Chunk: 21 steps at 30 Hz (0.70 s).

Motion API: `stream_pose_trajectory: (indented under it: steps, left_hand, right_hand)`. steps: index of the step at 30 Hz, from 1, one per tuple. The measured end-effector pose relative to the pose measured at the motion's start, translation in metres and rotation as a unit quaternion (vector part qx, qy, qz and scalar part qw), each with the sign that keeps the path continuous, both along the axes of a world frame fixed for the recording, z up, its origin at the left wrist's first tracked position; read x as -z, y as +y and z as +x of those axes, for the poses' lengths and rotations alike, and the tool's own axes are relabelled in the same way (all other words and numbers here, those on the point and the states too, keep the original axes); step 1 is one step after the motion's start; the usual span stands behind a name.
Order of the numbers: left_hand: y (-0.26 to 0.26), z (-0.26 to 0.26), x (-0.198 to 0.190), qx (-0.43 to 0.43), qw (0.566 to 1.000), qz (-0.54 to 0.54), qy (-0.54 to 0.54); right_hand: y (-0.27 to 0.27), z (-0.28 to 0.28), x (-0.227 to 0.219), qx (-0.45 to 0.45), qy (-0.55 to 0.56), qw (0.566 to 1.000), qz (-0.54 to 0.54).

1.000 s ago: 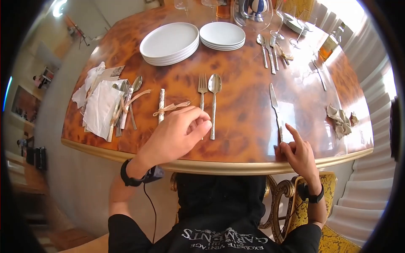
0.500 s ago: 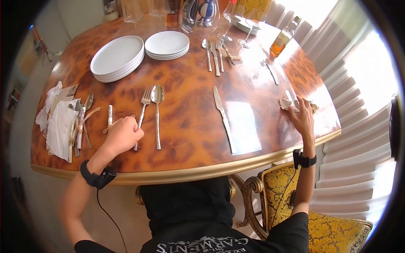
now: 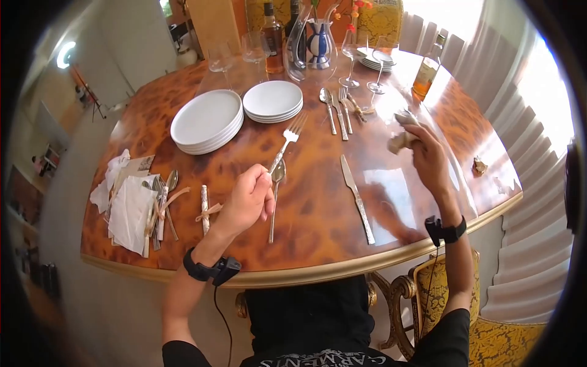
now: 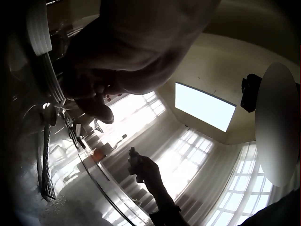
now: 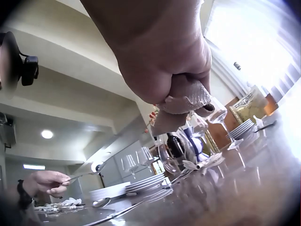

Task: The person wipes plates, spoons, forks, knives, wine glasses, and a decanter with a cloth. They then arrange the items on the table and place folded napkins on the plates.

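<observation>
My left hand (image 3: 247,199) grips a silver fork (image 3: 277,158) by its handle, tines pointing up and away, lifted over the table. Below the fork lies a spoon (image 3: 273,211) on the tabletop. At the right, my right hand (image 3: 431,159) is raised above the table and holds a crumpled, pale napkin (image 5: 186,101) between its fingers and thumb. Between the two hands a table knife (image 3: 357,199) lies flat on the polished wood. A slim patterned roll with a ribbon bow (image 3: 205,209) rests just left of my left hand.
Stacks of large plates (image 3: 208,119) and small plates (image 3: 273,101) stand farther back. Napkins (image 3: 131,205) and tied cutlery lie at the left. Wine glasses (image 3: 351,58), a liquor bottle (image 3: 426,73) and more cutlery (image 3: 338,113) are behind. A small brown scrap (image 3: 480,166) sits at right.
My left hand has picked the fork up off the table. My right hand went from the knife to the crumpled napkin at the right, then lifted it up and inward.
</observation>
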State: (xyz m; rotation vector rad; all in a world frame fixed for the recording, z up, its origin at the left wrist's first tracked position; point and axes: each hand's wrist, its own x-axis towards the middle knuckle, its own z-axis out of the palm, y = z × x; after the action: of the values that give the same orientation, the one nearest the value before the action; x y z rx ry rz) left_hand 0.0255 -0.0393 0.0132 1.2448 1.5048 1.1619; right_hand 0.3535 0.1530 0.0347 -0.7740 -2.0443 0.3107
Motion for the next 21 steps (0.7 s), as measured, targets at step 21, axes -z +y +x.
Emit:
stream_pose_trajectory:
  steps: [21]
  left_hand:
    - [0.032,0.033,0.006,0.074,0.967,0.106,-0.219]
  right_hand:
    - [0.003,-0.11,0.005,-0.166,0.354,0.84,-0.376]
